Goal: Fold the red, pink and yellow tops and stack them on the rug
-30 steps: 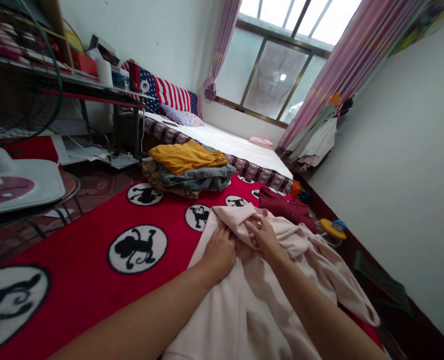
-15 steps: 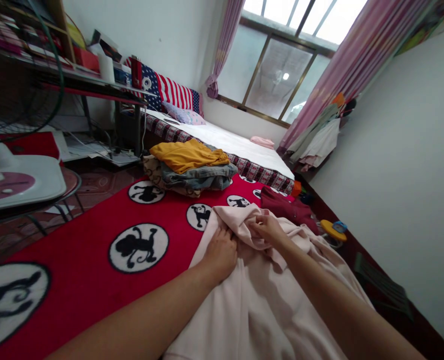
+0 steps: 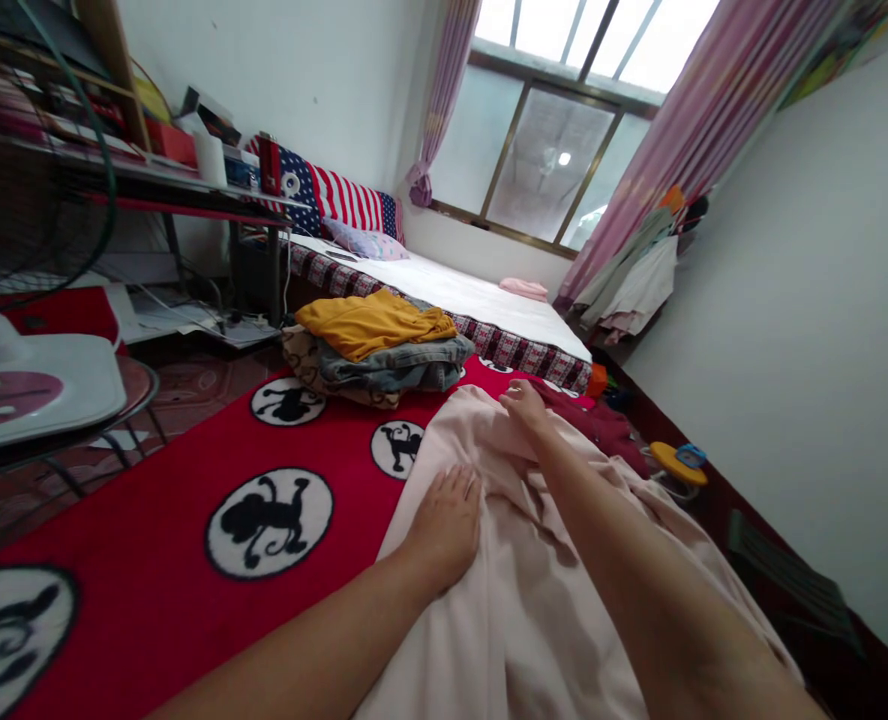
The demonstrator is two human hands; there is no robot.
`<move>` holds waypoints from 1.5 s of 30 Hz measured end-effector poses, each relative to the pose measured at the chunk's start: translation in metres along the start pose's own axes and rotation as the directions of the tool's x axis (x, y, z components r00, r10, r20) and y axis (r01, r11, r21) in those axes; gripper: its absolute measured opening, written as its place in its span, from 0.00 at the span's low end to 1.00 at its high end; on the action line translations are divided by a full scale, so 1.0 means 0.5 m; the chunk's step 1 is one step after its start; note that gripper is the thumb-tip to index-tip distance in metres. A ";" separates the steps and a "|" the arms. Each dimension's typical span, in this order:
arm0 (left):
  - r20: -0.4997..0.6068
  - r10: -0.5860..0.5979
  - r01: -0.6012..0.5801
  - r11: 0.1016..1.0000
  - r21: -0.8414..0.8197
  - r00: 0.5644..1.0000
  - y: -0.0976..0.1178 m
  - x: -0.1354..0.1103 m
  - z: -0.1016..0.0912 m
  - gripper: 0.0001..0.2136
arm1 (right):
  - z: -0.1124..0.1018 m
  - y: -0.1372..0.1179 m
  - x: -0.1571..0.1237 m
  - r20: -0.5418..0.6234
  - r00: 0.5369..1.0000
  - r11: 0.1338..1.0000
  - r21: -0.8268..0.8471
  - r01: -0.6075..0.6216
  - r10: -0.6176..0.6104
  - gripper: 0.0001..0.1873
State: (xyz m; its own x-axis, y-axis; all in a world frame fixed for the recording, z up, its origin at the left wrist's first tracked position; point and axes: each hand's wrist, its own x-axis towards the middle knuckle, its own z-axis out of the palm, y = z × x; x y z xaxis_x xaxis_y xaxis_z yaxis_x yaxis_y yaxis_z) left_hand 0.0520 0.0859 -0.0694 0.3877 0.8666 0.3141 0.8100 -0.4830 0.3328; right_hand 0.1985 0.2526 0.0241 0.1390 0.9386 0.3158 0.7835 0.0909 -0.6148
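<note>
A large pale pink garment (image 3: 504,600) lies wrinkled in front of me, on a red blanket with black-and-white monkey circles (image 3: 144,540). My left hand (image 3: 446,525) rests flat on its left part, fingers stretched forward. At the garment's far edge, my right hand (image 3: 523,406) has its fingers bent together on the cloth; its exact grip is partly hidden. Just beyond the right hand lies a dark red garment (image 3: 601,428). A pile of folded clothes stands ahead to the left, with a mustard garment (image 3: 373,322) on top of blue jeans (image 3: 395,368).
Behind the pile is a bed with a white sheet (image 3: 444,275). At left are a fan's base (image 3: 46,385) on a stool and a cluttered desk (image 3: 189,190). A yellow stool (image 3: 676,465) and a dark folded seat (image 3: 793,575) stand along the right wall.
My right hand has moved forward, and the bunched far end of the pink garment now lies spread out flatter. My left hand has flattened on the cloth. The view has shifted slightly.
</note>
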 end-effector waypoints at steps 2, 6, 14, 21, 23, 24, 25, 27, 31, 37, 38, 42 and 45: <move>0.000 0.003 -0.003 1.000 -0.002 1.000 0.001 0.000 -0.001 0.24 | 0.003 0.016 -0.009 0.023 0.999 0.998 -0.053 -0.034 0.035 0.09; 0.006 -0.005 0.006 1.000 -0.015 1.000 0.003 0.001 -0.004 0.24 | -0.015 0.022 -0.012 0.203 0.969 0.982 -0.156 -0.110 0.141 0.15; 0.013 0.009 -0.009 0.999 -0.041 1.000 0.002 -0.001 -0.010 0.24 | -0.001 -0.009 0.022 0.413 0.891 0.979 -0.158 -0.131 0.187 0.10; 0.019 0.011 -0.010 0.998 -0.067 1.000 0.000 0.001 -0.015 0.24 | 0.047 -0.001 -0.019 0.358 0.933 0.995 -0.100 0.009 0.028 0.04; 0.009 0.005 -0.004 0.997 -0.075 1.000 0.000 0.001 -0.014 0.24 | 0.061 -0.005 -0.043 0.323 0.943 0.993 -0.058 0.100 -0.076 0.06; 0.007 0.002 -0.002 0.997 -0.078 1.000 0.000 0.002 -0.013 0.24 | 0.065 -0.009 -0.053 0.308 0.940 0.982 -0.066 0.176 -0.148 0.08; 0.008 0.001 -0.001 0.997 -0.079 1.000 0.001 0.002 -0.012 0.24 | 0.067 -0.013 -0.062 0.304 0.924 0.957 -0.100 0.273 -0.232 0.09; 0.013 0.002 -0.001 0.997 -0.081 1.000 0.001 0.001 -0.011 0.24 | 0.062 -0.022 -0.066 0.320 0.865 0.857 -0.224 0.465 -0.386 0.09; -0.051 -0.037 0.031 0.994 -0.101 0.998 0.007 -0.001 -0.011 0.24 | 0.019 -0.049 -0.018 0.153 0.903 0.760 -0.494 0.422 -0.402 0.13; -0.081 0.039 -0.051 0.987 -0.155 0.996 0.013 -0.007 -0.013 0.27 | 0.022 -0.070 0.065 0.019 0.941 0.778 -0.558 0.290 -0.338 0.15; -0.056 0.047 -0.055 0.985 -0.164 0.997 0.011 -0.007 -0.013 0.26 | 0.039 -0.065 0.065 0.045 0.948 0.784 -0.551 0.286 -0.314 0.15; 0.022 0.081 -0.075 0.978 -0.196 0.996 0.003 -0.010 -0.012 0.25 | 0.112 -0.022 0.043 0.117 0.980 0.816 -0.542 0.201 -0.164 0.15; 0.010 0.093 -0.089 0.976 -0.200 0.996 -0.001 -0.010 -0.011 0.23 | 0.138 0.008 0.033 0.138 0.986 0.825 -0.545 0.152 -0.091 0.13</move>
State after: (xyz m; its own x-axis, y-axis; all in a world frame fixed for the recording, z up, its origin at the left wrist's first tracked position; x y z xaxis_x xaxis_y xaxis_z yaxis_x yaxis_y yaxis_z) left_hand 0.0472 0.0809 -0.0662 0.4656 0.8192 0.3349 0.6676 -0.5735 0.4747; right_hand 0.1622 0.2913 -0.0232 -0.0178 0.9635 0.2671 0.9972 0.0365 -0.0653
